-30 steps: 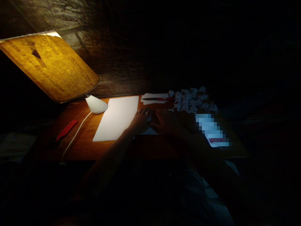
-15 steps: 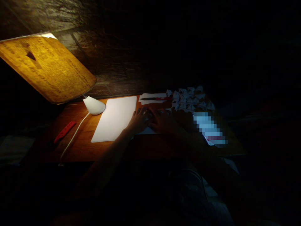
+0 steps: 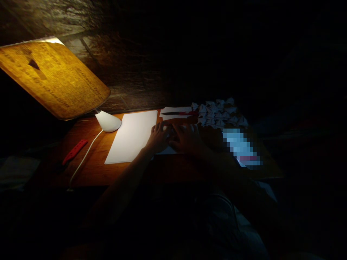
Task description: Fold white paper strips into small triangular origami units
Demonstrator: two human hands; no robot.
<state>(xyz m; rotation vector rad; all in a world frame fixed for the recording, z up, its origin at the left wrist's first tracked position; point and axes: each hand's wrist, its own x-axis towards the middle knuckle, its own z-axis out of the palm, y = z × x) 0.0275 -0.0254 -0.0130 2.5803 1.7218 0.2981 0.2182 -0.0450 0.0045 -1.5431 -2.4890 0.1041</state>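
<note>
In the middle of the wooden table, my left hand point(image 3: 158, 138) and my right hand point(image 3: 187, 138) are close together on a sheet of paper point(image 3: 173, 150). The fingers of both hands are bent and closed on the paper, and the thumbs lie near each other. Much of this sheet is hidden under the hands, and shadow blurs the fingertips. Left of my left hand lies a stack of white paper point(image 3: 132, 135). Beyond my hands is a knife point(image 3: 180, 113) with a dark blade and red handle, resting across some paper pieces point(image 3: 177, 109).
Several folded paper pieces point(image 3: 217, 112) are grouped at the back right. A lit, blurred-out phone point(image 3: 241, 148) lies on the right. On the left stand a lamp base point(image 3: 108, 121) with a cardboard shade point(image 3: 59, 79), a white cord point(image 3: 85, 157) and a red-handled tool point(image 3: 75, 151).
My hands stay on the sheet with only slight finger movement; the right hand's fingers shift a little. The other things on the table keep their places.
</note>
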